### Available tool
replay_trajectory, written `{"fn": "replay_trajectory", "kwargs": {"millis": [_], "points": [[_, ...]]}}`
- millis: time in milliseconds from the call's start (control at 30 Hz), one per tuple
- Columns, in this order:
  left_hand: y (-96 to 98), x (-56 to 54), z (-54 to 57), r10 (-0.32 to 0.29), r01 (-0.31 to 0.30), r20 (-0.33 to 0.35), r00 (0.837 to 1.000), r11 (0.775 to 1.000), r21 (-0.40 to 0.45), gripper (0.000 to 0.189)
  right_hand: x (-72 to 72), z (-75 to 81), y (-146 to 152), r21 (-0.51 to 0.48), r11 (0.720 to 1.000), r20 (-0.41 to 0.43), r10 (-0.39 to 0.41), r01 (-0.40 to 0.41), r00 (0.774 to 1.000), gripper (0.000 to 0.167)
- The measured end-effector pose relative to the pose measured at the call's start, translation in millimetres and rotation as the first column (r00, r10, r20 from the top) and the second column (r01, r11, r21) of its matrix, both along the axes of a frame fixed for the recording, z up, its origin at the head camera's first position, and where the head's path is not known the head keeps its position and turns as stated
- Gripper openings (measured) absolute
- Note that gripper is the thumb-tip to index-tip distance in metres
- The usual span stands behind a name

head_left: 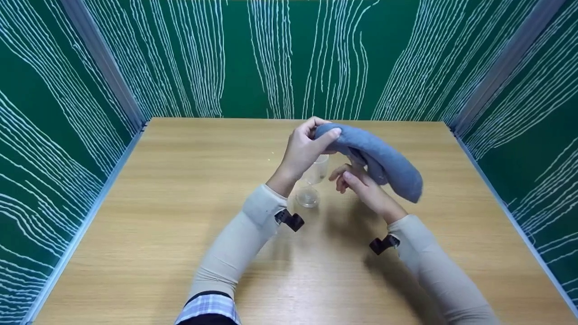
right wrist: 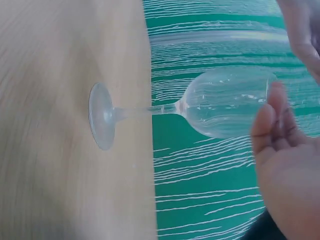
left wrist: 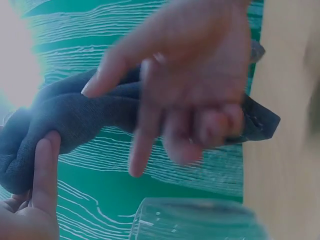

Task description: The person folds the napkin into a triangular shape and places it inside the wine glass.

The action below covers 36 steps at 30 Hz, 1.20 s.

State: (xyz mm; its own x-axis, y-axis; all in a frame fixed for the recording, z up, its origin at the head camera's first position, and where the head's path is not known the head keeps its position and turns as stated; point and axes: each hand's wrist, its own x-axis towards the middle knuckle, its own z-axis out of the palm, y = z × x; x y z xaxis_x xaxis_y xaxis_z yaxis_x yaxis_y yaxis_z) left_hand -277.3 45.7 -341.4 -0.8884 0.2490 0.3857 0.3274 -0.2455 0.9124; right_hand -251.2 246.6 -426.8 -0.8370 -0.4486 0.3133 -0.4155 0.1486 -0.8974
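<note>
My left hand (head_left: 301, 146) grips one end of a blue-grey cloth (head_left: 375, 151), thumb on top. Bunched into a long arch, the cloth droops to the right, over and behind my right hand (head_left: 363, 185). That right hand holds nothing; its thumb and index finger are spread and the other fingers loosely bent, as the left wrist view shows. A clear stemmed wine glass (right wrist: 225, 102) stands upright on the table, below my left hand and left of the right one. In the right wrist view, the right fingertips overlap its rim. Its round foot (head_left: 308, 197) shows in the head view.
The light wooden table (head_left: 180, 203) has green walls (head_left: 235, 58) with wavy white lines at its back and sides. Grey posts (head_left: 106, 63) stand at the back corners. Small black wrist cameras (head_left: 291, 220) stick out from both sleeves.
</note>
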Motion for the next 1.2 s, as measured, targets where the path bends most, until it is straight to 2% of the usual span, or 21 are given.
{"fn": "replay_trajectory", "kwargs": {"millis": [133,267,333,433,500,567,633,767,900,967,1033,1133,1200], "points": [[-1.3,-2.9,-3.8,-0.047,0.043,0.06,0.997,0.997,0.065,0.02,-3.7,-1.9,1,-0.073,0.997,-0.007,-0.031,0.03,1.0,0.037],[-3.8,-4.9,-8.4,-0.049,0.044,0.069,0.996,0.997,0.065,0.02,-3.8,2.1,0,-0.223,0.971,-0.062,-0.101,0.085,0.993,0.046],[-4.5,-5.2,-10.2,-0.05,0.045,0.075,0.996,0.997,0.064,0.019,-3.3,6.6,-1,-0.326,0.943,-0.05,-0.078,0.057,0.996,0.047],[-4.6,-5.0,-12.5,-0.059,0.052,0.098,0.993,0.996,0.07,0.017,-2.4,18.2,-1,-0.471,0.882,-0.015,0.006,-0.012,1.0,0.055],[-4.7,-4.6,-14.6,-0.067,0.059,0.111,0.992,0.996,0.073,0.018,-1.5,28.3,0,-0.538,0.843,0.025,0.044,-0.024,0.999,0.064],[-4.7,-4.2,-16.8,-0.08,0.071,0.124,0.989,0.995,0.076,0.019,-1.1,37.8,1,-0.554,0.833,0.054,0.021,0.013,0.998,0.073],[-4.6,-3.7,-18.9,-0.102,0.091,0.141,0.985,0.993,0.079,0.019,-1.3,44.9,4,-0.555,0.829,0.086,-0.022,0.066,0.996,0.074],[-4.7,-1.2,-22.4,-0.135,0.126,0.176,0.975,0.99,0.064,0.019,-2.6,52.3,7,-0.568,0.812,0.124,-0.08,0.137,0.989,0.056],[-6.5,1.6,-24.4,-0.135,0.134,0.186,0.973,0.991,0.015,0.025,-2.4,54.2,9,-0.55,0.817,0.13,-0.12,0.172,0.984,0.041],[-8.5,2.6,-24.0,-0.132,0.137,0.174,0.976,0.99,-0.018,0.029,-2.2,55.9,9,-0.544,0.821,0.12,-0.128,0.173,0.985,0.04],[-11.5,3.3,-22.9,-0.11,0.121,0.12,0.987,0.988,-0.096,0.031,-2.2,58.6,9,-0.54,0.824,0.112,-0.133,0.172,0.985,0.04],[-15.6,2.9,-19.8,-0.07,0.068,-0.007,0.998,0.978,-0.196,0.032,-2.9,64.1,8,-0.523,0.833,0.096,-0.154,0.182,0.983,0.039],[-17.5,2.3,-17.3,-0.029,0.0,-0.12,0.992,0.972,-0.236,0.031,-3.0,67.6,8,-0.497,0.844,0.088,-0.182,0.201,0.979,0.038]]}}
